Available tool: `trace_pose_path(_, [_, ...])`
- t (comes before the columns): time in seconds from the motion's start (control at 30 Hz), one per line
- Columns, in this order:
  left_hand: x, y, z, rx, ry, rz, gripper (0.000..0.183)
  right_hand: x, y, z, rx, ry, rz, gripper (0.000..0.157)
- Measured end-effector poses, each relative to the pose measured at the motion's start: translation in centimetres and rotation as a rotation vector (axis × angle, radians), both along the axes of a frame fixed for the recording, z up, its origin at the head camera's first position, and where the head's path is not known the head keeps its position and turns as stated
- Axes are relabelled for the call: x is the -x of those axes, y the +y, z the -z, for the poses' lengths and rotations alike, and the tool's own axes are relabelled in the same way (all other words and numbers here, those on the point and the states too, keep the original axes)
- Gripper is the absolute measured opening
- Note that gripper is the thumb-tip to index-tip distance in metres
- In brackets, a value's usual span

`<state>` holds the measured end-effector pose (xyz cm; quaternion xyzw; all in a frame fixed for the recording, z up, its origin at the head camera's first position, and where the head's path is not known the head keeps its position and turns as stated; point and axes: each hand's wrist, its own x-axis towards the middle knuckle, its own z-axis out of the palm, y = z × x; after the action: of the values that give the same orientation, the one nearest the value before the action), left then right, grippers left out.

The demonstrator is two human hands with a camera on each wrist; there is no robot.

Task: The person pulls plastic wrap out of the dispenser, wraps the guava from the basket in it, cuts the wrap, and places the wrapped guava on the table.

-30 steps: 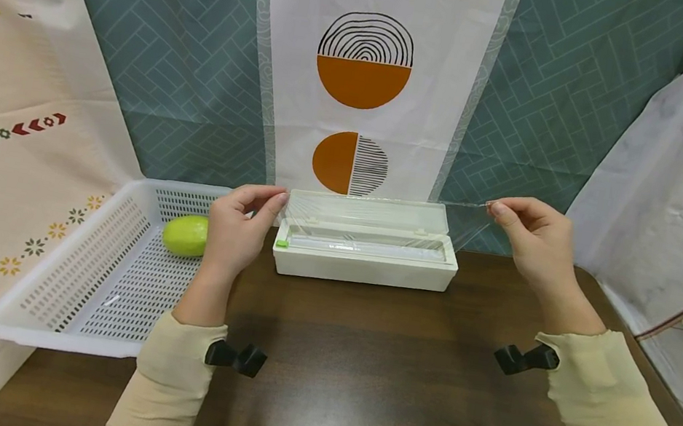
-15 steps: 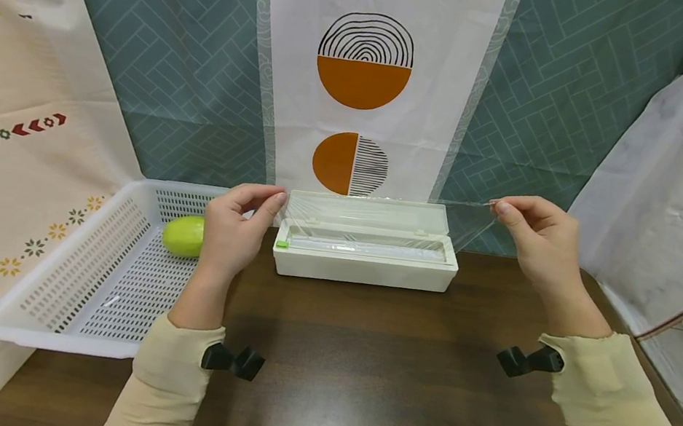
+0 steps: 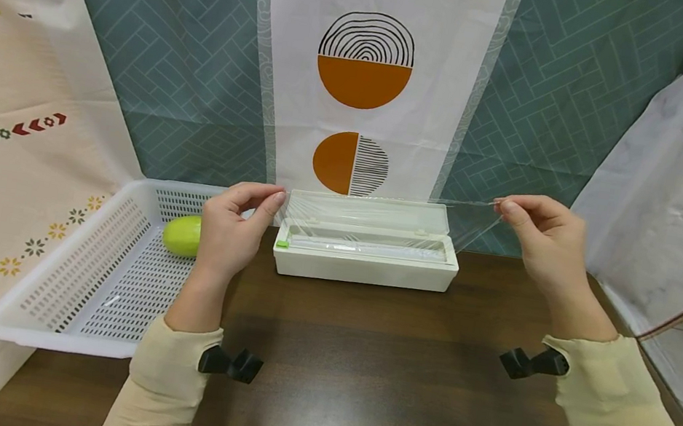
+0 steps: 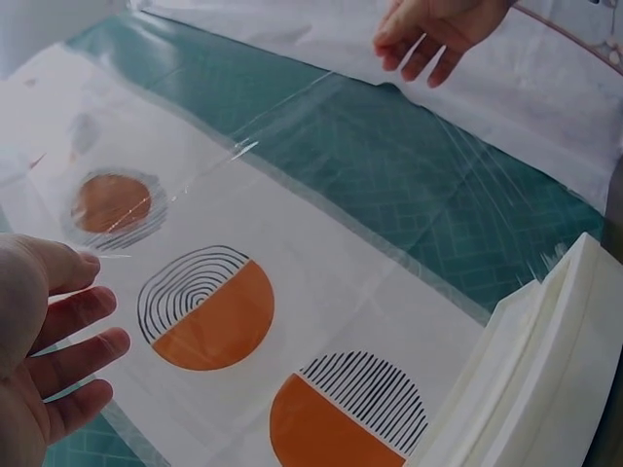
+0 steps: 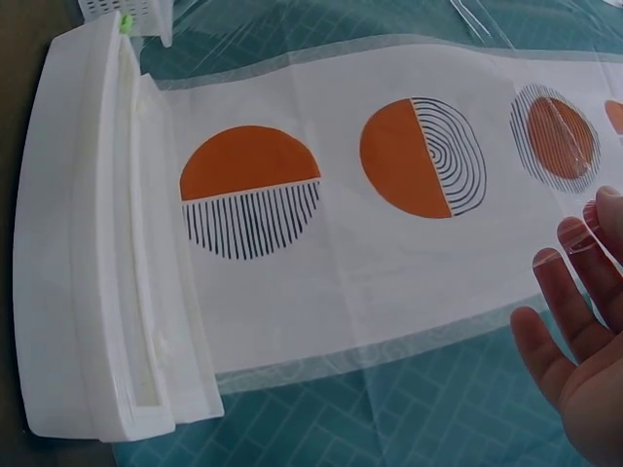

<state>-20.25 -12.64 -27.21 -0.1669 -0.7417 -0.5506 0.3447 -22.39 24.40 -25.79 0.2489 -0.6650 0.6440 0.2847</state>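
Note:
A clear sheet of cling film [image 4: 243,148] is stretched between my two hands, rising out of a white cling film dispenser [image 3: 366,271]. The dispenser's lid [image 3: 371,211] stands raised at the back, and a small green slider [image 3: 281,244] sits at its left end. My left hand [image 3: 232,232] pinches the film's left corner between thumb and index finger, just beside the box. Farther out, to the right of the box, my right hand [image 3: 545,243] pinches the other corner, the film's edge running taut to it. The remaining fingers of both hands are loosely spread in the wrist views.
A white perforated basket [image 3: 64,337] stands at the left of the brown wooden table [image 3: 357,377]. In it lies a light green oblong fruit [image 3: 182,235], partly behind my left hand. Patterned cloths [image 3: 205,60] hang at the back and both sides.
My right hand has moved slightly right and up with its film corner. The left hand has shifted slightly left. The dispenser and basket have stayed in place.

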Motion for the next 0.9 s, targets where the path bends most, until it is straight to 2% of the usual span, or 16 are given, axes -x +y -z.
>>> trace_pose_path(0.3, [-0.25, -0.03, -0.25, -0.013, 0.027, 0.012, 0.015, -0.34, 0.01, -0.41, 0.022, 0.020, -0.030, 0.010])
trace_pose_path(0.53, [-0.38, 0.00, -0.38, -0.018, 0.066, 0.016, 0.014, -0.43, 0.08, -0.41, 0.052, 0.047, -0.086, 0.011])
trace_pose_path(0.77, [-0.66, 0.03, -0.47, -0.024, 0.089, 0.025, 0.013, -0.58, 0.27, -0.45, 0.000, 0.085, -0.034, 0.011])
trace_pose_path(0.9, [-0.81, 0.07, -0.55, -0.020, 0.102, 0.026, 0.013, -0.81, 0.37, -0.56, 0.024, 0.081, -0.078, 0.011])
